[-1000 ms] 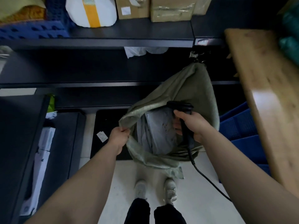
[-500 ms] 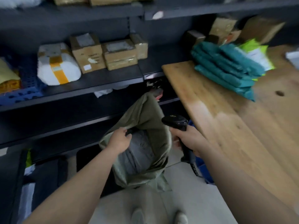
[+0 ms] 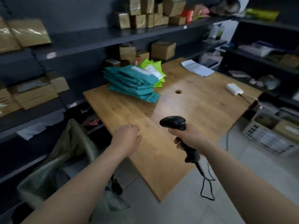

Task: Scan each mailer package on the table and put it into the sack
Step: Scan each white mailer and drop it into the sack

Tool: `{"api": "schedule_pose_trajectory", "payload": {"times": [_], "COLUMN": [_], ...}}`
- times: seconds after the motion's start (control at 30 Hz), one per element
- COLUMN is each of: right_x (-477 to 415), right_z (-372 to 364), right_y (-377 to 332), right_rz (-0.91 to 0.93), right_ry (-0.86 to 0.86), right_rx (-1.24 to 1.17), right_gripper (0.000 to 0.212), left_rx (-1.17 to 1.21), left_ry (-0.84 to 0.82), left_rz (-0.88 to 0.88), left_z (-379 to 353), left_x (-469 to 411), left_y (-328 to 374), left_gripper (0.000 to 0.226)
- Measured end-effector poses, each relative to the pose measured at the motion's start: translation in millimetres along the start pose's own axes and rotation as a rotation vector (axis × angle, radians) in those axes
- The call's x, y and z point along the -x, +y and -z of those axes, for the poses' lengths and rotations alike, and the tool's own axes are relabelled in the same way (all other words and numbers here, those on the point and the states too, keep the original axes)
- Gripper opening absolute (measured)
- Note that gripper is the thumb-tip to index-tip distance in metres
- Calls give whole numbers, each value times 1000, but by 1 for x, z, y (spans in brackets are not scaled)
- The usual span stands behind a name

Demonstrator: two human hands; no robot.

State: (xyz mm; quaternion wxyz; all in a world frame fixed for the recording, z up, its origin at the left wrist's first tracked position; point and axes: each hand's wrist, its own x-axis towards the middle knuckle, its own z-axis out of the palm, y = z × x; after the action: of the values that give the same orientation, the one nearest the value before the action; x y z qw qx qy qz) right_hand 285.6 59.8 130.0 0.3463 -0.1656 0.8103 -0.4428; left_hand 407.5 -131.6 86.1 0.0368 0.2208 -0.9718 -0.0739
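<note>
Flanking wooden table (image 3: 202, 110), dark box-stacked shelving (image 3: 97, 40).

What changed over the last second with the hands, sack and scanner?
The left hand let go of the sack rim and rose over the table, now holding nothing. The right hand lifted away from the sack mouth, still gripping the scanner. The teal mailers stay stacked on the table.

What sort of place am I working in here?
Most likely a parcel sorting room or mailroom store: dark shelves stacked with cardboard boxes, a pile of teal mailers on the wooden table, a corded barcode scanner gripped in the right hand, and a green sack beside the table.
</note>
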Motion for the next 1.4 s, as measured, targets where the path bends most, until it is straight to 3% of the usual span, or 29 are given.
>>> {"api": "schedule_pose_trajectory", "payload": {"times": [0.2, 0.47, 0.93, 1.13, 1.4], "right_x": [-2, -55, -262, -359, -507], "right_z": [128, 254, 442, 496, 562], "right_y": [37, 53, 18, 5, 12], "right_rz": [13, 44, -1, 14, 47], "right_ry": [77, 157, 200, 154, 33], "right_rx": [-10, -55, -29, -52, -131], "right_gripper": [27, 18, 25, 17, 24], "left_rx": [-36, -14, 1, 27, 46], "left_ry": [57, 82, 33, 28, -61], "left_rz": [-73, -112, -61, -1, 163], "left_z": [-7, -23, -43, -58, -106], "left_x": [-42, -138, -398, -494, -634], "left_y": [126, 221, 303, 332, 367], "left_gripper": [36, 35, 35, 32, 34]}}
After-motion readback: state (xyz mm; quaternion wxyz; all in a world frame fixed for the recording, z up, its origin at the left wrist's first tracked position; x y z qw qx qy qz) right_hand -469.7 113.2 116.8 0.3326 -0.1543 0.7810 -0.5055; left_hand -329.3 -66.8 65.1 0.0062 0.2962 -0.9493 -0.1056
